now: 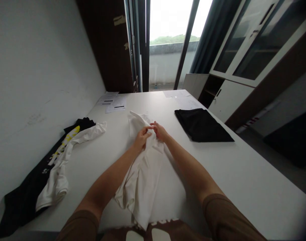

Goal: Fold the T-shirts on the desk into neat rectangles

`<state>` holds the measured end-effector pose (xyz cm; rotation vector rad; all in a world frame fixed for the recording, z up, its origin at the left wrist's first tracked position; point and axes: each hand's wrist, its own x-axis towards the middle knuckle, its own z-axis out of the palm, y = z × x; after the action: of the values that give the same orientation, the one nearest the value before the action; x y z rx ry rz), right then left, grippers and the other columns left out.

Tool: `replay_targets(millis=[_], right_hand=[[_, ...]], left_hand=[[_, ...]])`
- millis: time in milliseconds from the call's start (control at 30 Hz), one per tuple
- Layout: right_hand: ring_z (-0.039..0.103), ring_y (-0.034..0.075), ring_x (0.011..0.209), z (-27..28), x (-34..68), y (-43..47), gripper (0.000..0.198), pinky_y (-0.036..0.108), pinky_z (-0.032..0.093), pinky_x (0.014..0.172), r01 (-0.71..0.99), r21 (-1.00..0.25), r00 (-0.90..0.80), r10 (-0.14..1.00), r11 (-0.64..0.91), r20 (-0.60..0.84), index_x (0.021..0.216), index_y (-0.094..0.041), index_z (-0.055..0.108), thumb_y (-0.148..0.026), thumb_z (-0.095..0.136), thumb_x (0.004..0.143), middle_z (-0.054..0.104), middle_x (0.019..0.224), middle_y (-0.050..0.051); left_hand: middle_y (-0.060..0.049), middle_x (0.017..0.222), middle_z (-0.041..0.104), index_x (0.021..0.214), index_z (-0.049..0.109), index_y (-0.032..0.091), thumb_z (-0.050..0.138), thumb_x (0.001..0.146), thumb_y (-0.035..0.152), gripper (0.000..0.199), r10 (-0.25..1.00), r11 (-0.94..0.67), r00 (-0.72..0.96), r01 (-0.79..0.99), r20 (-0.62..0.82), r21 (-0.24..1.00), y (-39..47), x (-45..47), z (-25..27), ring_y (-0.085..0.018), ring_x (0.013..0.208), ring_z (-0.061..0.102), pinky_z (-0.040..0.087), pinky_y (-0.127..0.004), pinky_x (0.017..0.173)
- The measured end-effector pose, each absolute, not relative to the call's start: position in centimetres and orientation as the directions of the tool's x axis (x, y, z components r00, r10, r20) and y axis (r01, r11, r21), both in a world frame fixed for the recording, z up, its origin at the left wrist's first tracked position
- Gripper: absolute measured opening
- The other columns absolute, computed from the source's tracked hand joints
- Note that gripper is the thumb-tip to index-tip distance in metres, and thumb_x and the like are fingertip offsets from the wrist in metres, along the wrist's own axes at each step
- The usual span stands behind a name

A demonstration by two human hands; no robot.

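Observation:
A white cloth garment (145, 167) hangs in loose folds from my two hands over the middle of the table, its lower end reaching toward my body. My left hand (142, 136) pinches the fabric from the left side, fingers curled on it. Close beside it, my right hand (159, 130) grips the same cloth near its upper part, with the fingertips of both hands almost meeting. Part of the garment beyond the hands lies on the tabletop. What kind of garment it is, I cannot make out.
To the right lies a folded black garment (201, 125) on the white table (205, 174). A black garment (24, 197) and a crumpled white one (59, 174) lie along the left wall. Paper sheets (115, 103) rest at the far left, with more papers (184, 100) at the far right.

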<state>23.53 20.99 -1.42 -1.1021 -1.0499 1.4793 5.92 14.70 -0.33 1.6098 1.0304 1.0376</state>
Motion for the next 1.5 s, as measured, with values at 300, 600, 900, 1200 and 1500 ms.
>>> replay_targets(millis=[300, 600, 900, 1200, 1500], right_hand=[[0.071, 0.021, 0.094, 0.1, 28.9, 21.5, 0.035, 0.032, 0.061, 0.083, 0.022, -0.997, -0.139, 0.987, -0.077, -0.079, 0.116, -0.021, 0.069, -0.050, 0.071, 0.096, 0.073, 0.108, 0.008], [0.058, 0.038, 0.135, 0.5, 21.4, 17.8, 0.060, 0.044, 0.049, 0.108, 0.898, -0.309, -0.321, 0.947, 0.313, 0.027, 0.144, -0.024, 0.067, -0.057, 0.077, 0.094, 0.061, 0.146, 0.018], [0.054, 0.040, 0.131, -0.2, 19.8, 16.4, 0.047, 0.049, 0.047, 0.104, 0.939, -0.159, -0.289, 0.950, 0.306, 0.119, 0.135, -0.019, 0.067, -0.052, 0.062, 0.102, 0.060, 0.143, 0.023], [0.061, 0.025, 0.098, -0.3, 21.1, 18.0, 0.015, 0.034, 0.046, 0.090, 0.709, -0.685, -0.039, 0.980, 0.165, 0.195, 0.079, -0.020, 0.064, -0.023, 0.062, 0.093, 0.070, 0.099, 0.012], [0.048, 0.016, 0.062, 1.1, 30.5, 21.7, 0.022, 0.025, 0.042, 0.062, 0.188, -0.982, 0.262, 0.962, 0.033, 0.083, 0.079, -0.026, 0.041, -0.035, 0.046, 0.099, 0.048, 0.065, -0.003]], left_hand=[[-0.010, 0.140, 0.070, 0.147, 0.067, 0.030, 0.074, 0.088, 0.037, 0.060, 0.610, -0.574, 0.789, 0.377, 0.072, 0.727, 8.7, 8.8, -0.7, -0.032, 0.138, 0.058, 0.027, -0.058, 0.130], [-0.009, 0.101, 0.078, 0.104, 0.075, 0.015, 0.041, 0.096, 0.021, 0.035, 0.952, -0.295, 0.247, 0.581, 0.182, 0.759, 14.5, 0.0, -1.9, -0.022, 0.101, 0.072, 0.056, -0.038, 0.099], [-0.012, 0.128, 0.065, 0.118, 0.074, 0.022, 0.072, 0.093, 0.032, 0.027, 0.945, -0.301, 0.218, 0.871, 0.243, 0.388, 15.1, -1.9, -3.1, -0.031, 0.125, 0.056, 0.043, -0.047, 0.115], [-0.011, 0.126, 0.064, 0.112, 0.071, 0.024, 0.060, 0.104, 0.033, 0.016, 0.951, -0.278, 0.246, 0.945, 0.186, 0.172, 15.9, -3.1, -3.1, -0.026, 0.121, 0.055, 0.045, -0.039, 0.106], [-0.021, 0.126, 0.060, 0.117, 0.068, 0.014, 0.047, 0.101, 0.019, 0.026, 0.946, 0.122, -0.162, 0.981, 0.282, 0.153, 17.6, -18.4, 2.3, -0.036, 0.123, 0.054, 0.047, -0.048, 0.101]])
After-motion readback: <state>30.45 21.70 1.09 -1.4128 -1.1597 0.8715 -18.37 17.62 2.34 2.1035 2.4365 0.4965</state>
